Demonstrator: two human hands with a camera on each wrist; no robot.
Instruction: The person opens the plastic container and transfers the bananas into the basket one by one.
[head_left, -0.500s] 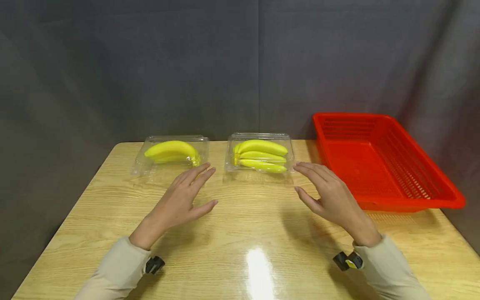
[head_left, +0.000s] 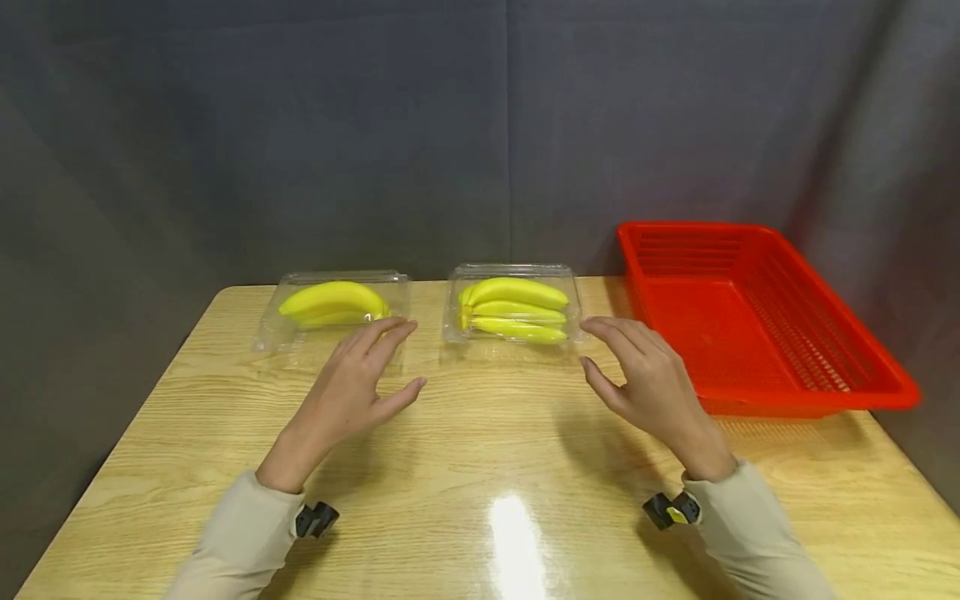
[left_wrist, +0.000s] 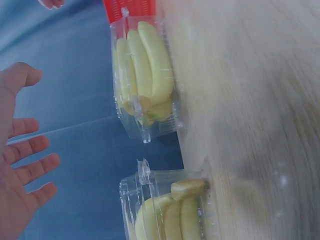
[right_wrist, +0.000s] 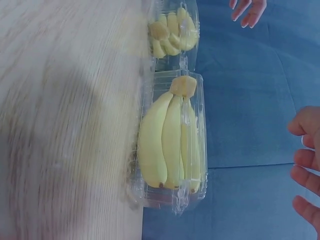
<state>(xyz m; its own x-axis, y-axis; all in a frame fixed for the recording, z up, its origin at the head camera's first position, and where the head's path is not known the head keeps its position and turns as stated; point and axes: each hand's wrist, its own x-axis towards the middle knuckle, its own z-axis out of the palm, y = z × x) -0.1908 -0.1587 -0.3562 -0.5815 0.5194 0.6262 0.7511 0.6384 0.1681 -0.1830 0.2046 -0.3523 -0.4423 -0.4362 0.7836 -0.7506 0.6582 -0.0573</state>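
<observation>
Two clear boxes [head_left: 513, 270], bananas [head_left: 517, 291] inside, beyond the fingers [left_wrist: 30, 148], apart

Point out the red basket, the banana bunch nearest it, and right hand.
Red basket [head_left: 716, 333], head view: inside floor.
Banana bunch [head_left: 517, 311], head view: middle banana.
Right hand [head_left: 649, 377], head view: back of hand.

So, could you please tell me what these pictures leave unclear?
Head: near side of the left container, partly behind the left grip.
Left wrist: tips of that container's bananas, cut by the bottom edge.
Left wrist: most of the red basket, beyond the top edge.
Right wrist: most of the right grip, beyond the right edge.
</observation>
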